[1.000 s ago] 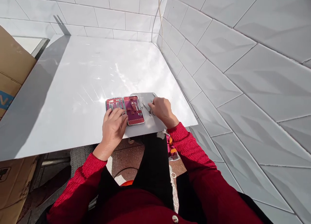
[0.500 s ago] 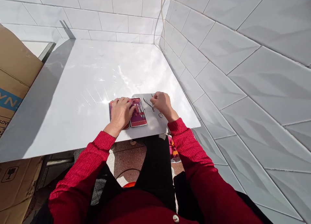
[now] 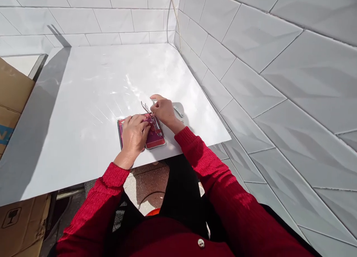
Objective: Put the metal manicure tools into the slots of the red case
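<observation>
An open manicure case [image 3: 155, 143] with a red and purple lining lies near the table's front edge. Slim silver tools [image 3: 157, 127] sit in its right half. My left hand [image 3: 133, 133] rests over the middle of the case, its bent fingers holding it and covering much of the left half. Just above the case's top edge, my right hand [image 3: 163, 110] is closed in a pinch on a silver manicure tool [image 3: 144, 106] with thin curved handles; my fingers hide its other end. Right of that hand, a nail clipper [image 3: 178, 112] lies on the table.
The white table top [image 3: 92, 74] meets tiled walls at the back and right. Cardboard boxes [image 3: 13, 89] stand at the left. A thin cable [image 3: 176, 15] hangs in the corner. A small shiny piece [image 3: 182, 121] lies near the clipper.
My right hand has moved left from beside the case to its top edge, with the curved-handled tool. The nail clipper has come into view. My left hand stays on the case; the view has shifted.
</observation>
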The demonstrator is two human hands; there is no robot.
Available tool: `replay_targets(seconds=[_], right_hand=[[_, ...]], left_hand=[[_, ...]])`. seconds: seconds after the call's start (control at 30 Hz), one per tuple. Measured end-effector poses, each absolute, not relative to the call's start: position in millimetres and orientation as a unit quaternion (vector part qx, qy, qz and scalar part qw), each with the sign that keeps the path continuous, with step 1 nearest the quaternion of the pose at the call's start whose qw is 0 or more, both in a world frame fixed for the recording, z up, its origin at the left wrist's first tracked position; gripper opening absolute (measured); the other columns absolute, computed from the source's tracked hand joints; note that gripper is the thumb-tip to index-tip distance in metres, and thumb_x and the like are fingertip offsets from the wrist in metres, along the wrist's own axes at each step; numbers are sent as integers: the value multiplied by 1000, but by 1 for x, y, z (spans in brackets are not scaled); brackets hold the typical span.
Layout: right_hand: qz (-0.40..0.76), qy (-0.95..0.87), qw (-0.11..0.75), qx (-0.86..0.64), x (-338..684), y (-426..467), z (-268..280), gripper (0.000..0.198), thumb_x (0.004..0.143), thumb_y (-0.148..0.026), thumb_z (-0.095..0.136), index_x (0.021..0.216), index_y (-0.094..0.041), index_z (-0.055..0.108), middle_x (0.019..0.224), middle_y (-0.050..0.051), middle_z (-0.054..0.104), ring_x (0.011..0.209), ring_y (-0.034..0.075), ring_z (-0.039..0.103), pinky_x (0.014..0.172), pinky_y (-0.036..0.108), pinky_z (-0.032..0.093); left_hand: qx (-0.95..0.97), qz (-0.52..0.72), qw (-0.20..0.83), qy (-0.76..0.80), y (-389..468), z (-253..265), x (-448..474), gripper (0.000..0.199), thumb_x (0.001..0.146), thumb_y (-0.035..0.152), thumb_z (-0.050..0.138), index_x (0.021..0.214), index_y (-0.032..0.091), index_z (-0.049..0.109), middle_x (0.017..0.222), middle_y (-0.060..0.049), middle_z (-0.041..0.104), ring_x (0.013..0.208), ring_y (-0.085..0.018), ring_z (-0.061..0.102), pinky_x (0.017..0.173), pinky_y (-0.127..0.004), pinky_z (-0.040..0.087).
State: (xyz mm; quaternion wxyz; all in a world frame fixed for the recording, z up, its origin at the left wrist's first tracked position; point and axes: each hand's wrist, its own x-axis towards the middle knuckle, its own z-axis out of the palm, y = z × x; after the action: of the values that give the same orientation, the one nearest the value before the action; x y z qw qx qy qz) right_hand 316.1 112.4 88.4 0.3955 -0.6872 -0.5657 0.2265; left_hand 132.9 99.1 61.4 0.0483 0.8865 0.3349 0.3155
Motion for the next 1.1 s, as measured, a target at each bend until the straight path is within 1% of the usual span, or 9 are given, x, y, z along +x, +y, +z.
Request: replay_targets(seconds=[0.17, 0.37, 0.53, 0.63, 0.77, 0.83, 0.9, 1.0, 1.1], right_hand=[[194, -587, 357, -700, 307, 110, 83, 50, 86, -13, 58, 134, -17, 71, 86, 0, 77, 85, 20, 70, 91, 33, 53], [198, -597, 333, -703, 307, 98, 78, 42, 92, -23, 64, 133, -22, 72, 98, 1, 79, 94, 21, 70, 91, 34, 52], [167, -626, 303, -699, 307, 95, 76, 18, 96, -28, 63, 106, -21, 76, 98, 4, 76, 93, 21, 66, 87, 33, 48], [153, -646, 273, -696, 303, 89, 74, 22, 102, -32, 57, 94, -21, 74, 96, 6, 72, 94, 22, 63, 86, 34, 47], [132, -662, 302, -673, 303, 75, 72, 29, 110, -32, 47, 113, -19, 74, 107, 9, 73, 103, 23, 64, 92, 35, 47], [105, -652, 336, -672, 313, 69, 74, 30, 110, -29, 47, 126, -17, 71, 121, 12, 72, 108, 23, 64, 96, 35, 48], [76, -629, 342, -694, 331, 61, 78, 29, 107, -23, 52, 129, -17, 71, 129, 13, 71, 108, 23, 66, 95, 35, 49], [65, -612, 259, -744, 362, 48, 85, 21, 100, -19, 60, 114, -18, 77, 116, 10, 75, 95, 22, 68, 84, 34, 50], [59, -619, 180, -762, 382, 35, 89, 17, 96, -17, 64, 101, -19, 80, 109, 9, 76, 92, 22, 68, 81, 32, 48]], left_hand=[[885, 351, 17, 305, 93, 56, 130, 30, 109, 25, 47, 90, 26, 69, 100, -3, 77, 106, -23, 67, 113, -51, 42], [885, 355, -12, 302, 97, 57, 133, 28, 110, 25, 45, 90, 26, 65, 96, -2, 76, 106, -22, 67, 115, -51, 42], [885, 344, -49, 309, 98, 58, 137, 27, 111, 24, 43, 95, 27, 64, 104, -3, 76, 110, -23, 65, 116, -49, 40], [890, 319, -49, 322, 100, 58, 138, 27, 111, 25, 42, 95, 27, 64, 107, -4, 76, 111, -25, 64, 113, -49, 41], [893, 298, -31, 336, 102, 59, 138, 26, 110, 25, 43, 98, 26, 66, 112, -6, 76, 109, -26, 65, 105, -47, 46], [889, 298, -26, 346, 102, 61, 136, 23, 108, 24, 46, 104, 26, 68, 116, -7, 76, 110, -27, 66, 103, -47, 47], [885, 304, -18, 354, 101, 63, 133, 21, 106, 22, 49, 108, 26, 70, 118, -7, 75, 111, -27, 66, 102, -47, 47], [878, 315, 1, 360, 100, 64, 128, 22, 104, 20, 52, 107, 27, 72, 118, -8, 74, 112, -28, 65, 101, -47, 47], [878, 325, 6, 352, 99, 63, 125, 22, 104, 22, 51, 101, 26, 72, 117, -8, 75, 112, -28, 66, 102, -48, 47]])
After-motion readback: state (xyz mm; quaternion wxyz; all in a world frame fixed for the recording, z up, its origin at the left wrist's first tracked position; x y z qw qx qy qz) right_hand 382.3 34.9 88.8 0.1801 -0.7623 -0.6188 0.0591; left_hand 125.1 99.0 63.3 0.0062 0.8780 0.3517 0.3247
